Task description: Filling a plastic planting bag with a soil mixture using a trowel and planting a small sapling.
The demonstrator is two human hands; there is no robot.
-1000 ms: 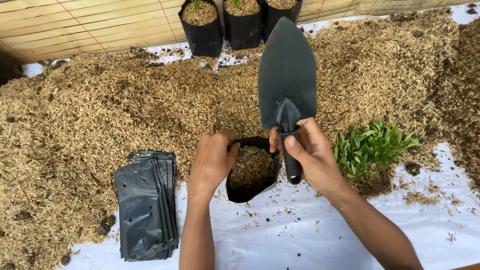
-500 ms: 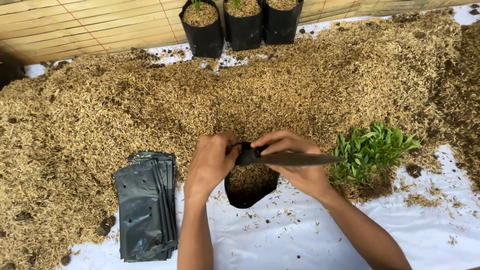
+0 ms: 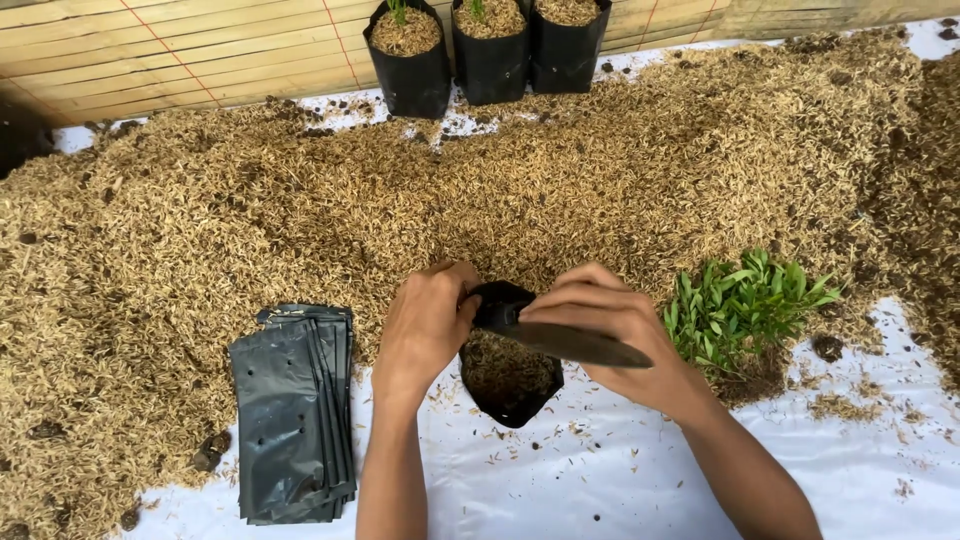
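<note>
Nearest the camera lies a white sheet [image 3: 560, 490], flecked with loose husk, on which the person's two forearms reach forward; to the left on it lies a flat stack of empty black nursery bags [image 3: 292, 415], punched with small holes, well apart from the hands. Between the hands, at the edge where sheet meets husk, stands a small black bag [image 3: 510, 375], open at the top and partly filled with brown husk mix. The left hand [image 3: 425, 325] pinches the bag's left rim, its grip closed on the plastic; the right hand [image 3: 605, 335] is curled over the bag's right side, its grip wrapped round a dark trowel [image 3: 575, 343], which lies nearly level across the bag's mouth with the blade pointing right; whether these fingers also catch the rim cannot be told. Just right of the right hand sits a clump of green seedlings [image 3: 745, 300], rooted in a dark lump of soil on the sheet's edge. Beyond the hands spreads a broad heap of rice husk [image 3: 480, 190], tan, darker toward the right edge. At the far side, against a bamboo-slat mat [image 3: 180, 45], stand three filled black bags [image 3: 490, 50] in a row, touching one another; the left and middle ones show a small green shoot.
</note>
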